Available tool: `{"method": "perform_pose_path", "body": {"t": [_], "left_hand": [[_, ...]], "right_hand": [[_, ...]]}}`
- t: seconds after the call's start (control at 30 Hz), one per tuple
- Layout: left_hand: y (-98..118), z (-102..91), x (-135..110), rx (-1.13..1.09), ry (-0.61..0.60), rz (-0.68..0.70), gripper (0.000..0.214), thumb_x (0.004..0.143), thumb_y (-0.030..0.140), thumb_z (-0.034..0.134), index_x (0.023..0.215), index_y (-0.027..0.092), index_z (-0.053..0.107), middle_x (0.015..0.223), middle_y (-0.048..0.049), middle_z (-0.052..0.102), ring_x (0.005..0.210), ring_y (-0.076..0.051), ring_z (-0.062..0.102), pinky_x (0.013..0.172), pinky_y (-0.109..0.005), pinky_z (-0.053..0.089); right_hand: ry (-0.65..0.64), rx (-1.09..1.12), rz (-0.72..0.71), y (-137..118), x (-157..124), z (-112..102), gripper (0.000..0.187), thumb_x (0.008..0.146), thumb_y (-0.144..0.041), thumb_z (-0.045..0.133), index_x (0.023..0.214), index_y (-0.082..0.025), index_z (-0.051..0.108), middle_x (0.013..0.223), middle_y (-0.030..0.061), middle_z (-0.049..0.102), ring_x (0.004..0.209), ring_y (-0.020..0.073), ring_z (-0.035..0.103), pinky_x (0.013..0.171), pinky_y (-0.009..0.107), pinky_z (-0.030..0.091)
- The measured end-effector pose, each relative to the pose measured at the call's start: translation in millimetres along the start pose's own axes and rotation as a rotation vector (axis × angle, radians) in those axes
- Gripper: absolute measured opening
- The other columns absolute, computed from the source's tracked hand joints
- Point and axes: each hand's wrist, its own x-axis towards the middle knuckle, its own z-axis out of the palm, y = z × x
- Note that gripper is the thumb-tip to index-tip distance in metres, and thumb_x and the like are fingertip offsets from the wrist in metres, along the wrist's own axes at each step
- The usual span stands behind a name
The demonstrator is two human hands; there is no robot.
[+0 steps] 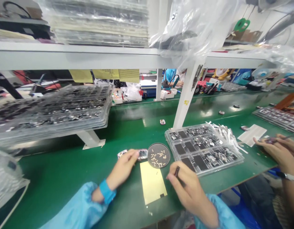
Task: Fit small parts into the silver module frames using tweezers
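My left hand point(122, 167), in a blue sleeve, pinches the edge of a small rounded electronic part point(143, 154) with a pale rim and dark middle. Another small part point(122, 154) lies just behind that hand, partly hidden. Right of the held part is a round mesh dish point(158, 155) with many tiny beige pieces in it. A yellow paper sheet point(152, 186) lies between my hands, with a small dark square at its lower corner. My right hand point(185, 183) is closed around a dark slim tool point(177, 171), mostly hidden by the fingers.
A clear compartment tray point(169, 135) of small black and silver parts stands to the right, with white strips point(229, 138) beside it. A co-worker's hands point(276, 149) work at far right. Stacked trays point(106, 111) and a white post point(184, 101) stand behind. A fan point(8, 184) is at left.
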Motion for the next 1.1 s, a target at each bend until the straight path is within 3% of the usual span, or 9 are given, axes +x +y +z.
{"method": "perform_pose_path", "body": {"t": [0.1, 0.2, 0.4, 0.5, 0.6, 0.73, 0.87, 0.97, 1.1], "left_hand": [[-9.5, -34.0, 58.8, 0.376, 0.148, -0.088, 0.040, 0.097, 0.041, 0.047, 0.123, 0.018, 0.068, 0.120, -0.0076, 0.070, 0.107, -0.022, 0.065, 0.092, -0.027, 0.048], [-8.3, -43.7, 117.3, 0.503, 0.157, -0.169, 0.034, 0.090, 0.036, 0.055, 0.110, 0.013, 0.071, 0.117, -0.0154, 0.070, 0.114, -0.031, 0.062, 0.098, -0.037, 0.046], [16.6, 35.1, 198.7, 0.558, 0.049, -0.042, 0.057, 0.081, 0.041, 0.072, 0.131, 0.017, 0.061, 0.145, -0.0176, 0.052, 0.139, -0.037, 0.041, 0.115, -0.047, 0.028], [23.9, 75.2, 221.1, 0.492, -0.025, 0.011, 0.061, 0.079, 0.037, 0.077, 0.133, 0.018, 0.058, 0.150, -0.0167, 0.046, 0.142, -0.036, 0.037, 0.118, -0.049, 0.024], [30.7, 90.3, 226.5, 0.393, -0.041, 0.004, 0.046, 0.081, 0.034, 0.077, 0.120, 0.013, 0.064, 0.144, -0.0199, 0.052, 0.141, -0.039, 0.037, 0.117, -0.054, 0.023], [46.6, 79.3, 190.1, 0.171, -0.071, -0.034, 0.037, 0.091, 0.034, 0.066, 0.115, 0.006, 0.060, 0.123, -0.0238, 0.063, 0.121, -0.031, 0.059, 0.103, -0.043, 0.043], [52.6, 51.9, 94.7, -0.118, -0.209, -0.070, 0.045, 0.088, 0.035, 0.070, 0.122, 0.011, 0.050, 0.105, -0.0141, 0.070, 0.087, -0.019, 0.071, 0.072, -0.029, 0.054], [40.9, 36.7, 17.8, -0.600, -0.335, -0.192, 0.066, 0.065, 0.026, 0.090, 0.117, 0.016, 0.051, 0.103, -0.0067, 0.067, 0.086, -0.015, 0.068, 0.077, -0.027, 0.055], [21.4, 39.5, -39.4, -0.709, -0.417, -0.268, 0.062, 0.065, 0.021, 0.090, 0.116, 0.014, 0.055, 0.097, -0.0034, 0.064, 0.081, -0.010, 0.064, 0.075, -0.021, 0.054]], "right_hand": [[0.048, -0.047, 0.019, 16.5, -32.8, 10.0, 0.026, 0.100, -0.026, 0.045, 0.081, -0.020, 0.062, 0.072, 0.0054, 0.060, 0.068, 0.0177, 0.057, 0.066, 0.032, 0.043], [0.128, 0.099, 0.139, 33.9, -52.3, 22.8, 0.033, 0.103, -0.036, 0.040, 0.085, -0.022, 0.065, 0.059, 0.0022, 0.057, 0.056, 0.0164, 0.055, 0.061, 0.030, 0.043], [0.214, 0.393, 0.365, 47.4, -55.9, 40.3, 0.035, 0.092, -0.055, 0.058, 0.095, -0.021, 0.065, 0.085, 0.0073, 0.066, 0.060, 0.0147, 0.058, 0.054, 0.027, 0.046], [0.172, 0.487, 0.407, 51.0, -52.3, 39.1, 0.033, 0.092, -0.052, 0.061, 0.097, -0.020, 0.064, 0.082, 0.0060, 0.066, 0.058, 0.0132, 0.059, 0.055, 0.027, 0.047], [0.098, 0.565, 0.366, 52.0, -49.8, 31.9, 0.027, 0.095, -0.046, 0.060, 0.096, -0.019, 0.063, 0.086, 0.0064, 0.065, 0.060, 0.0132, 0.062, 0.055, 0.026, 0.047], [0.020, 0.581, 0.344, 47.9, -49.7, 23.9, 0.023, 0.099, -0.040, 0.054, 0.096, -0.018, 0.061, 0.097, 0.0095, 0.065, 0.074, 0.0165, 0.068, 0.061, 0.028, 0.053], [-0.050, 0.505, 0.377, 43.9, -50.1, 22.7, 0.018, 0.098, -0.037, 0.059, 0.098, -0.019, 0.060, 0.097, 0.0085, 0.066, 0.081, 0.0166, 0.068, 0.076, 0.030, 0.056], [-0.093, 0.422, 0.356, 41.9, -46.7, 22.0, 0.016, 0.096, -0.035, 0.062, 0.101, -0.020, 0.059, 0.103, 0.0072, 0.066, 0.091, 0.0168, 0.068, 0.082, 0.029, 0.055], [-0.165, 0.318, 0.338, 39.3, -39.2, 20.7, 0.015, 0.097, -0.035, 0.059, 0.101, -0.021, 0.060, 0.101, 0.0046, 0.065, 0.088, 0.0142, 0.067, 0.082, 0.027, 0.054]]}}
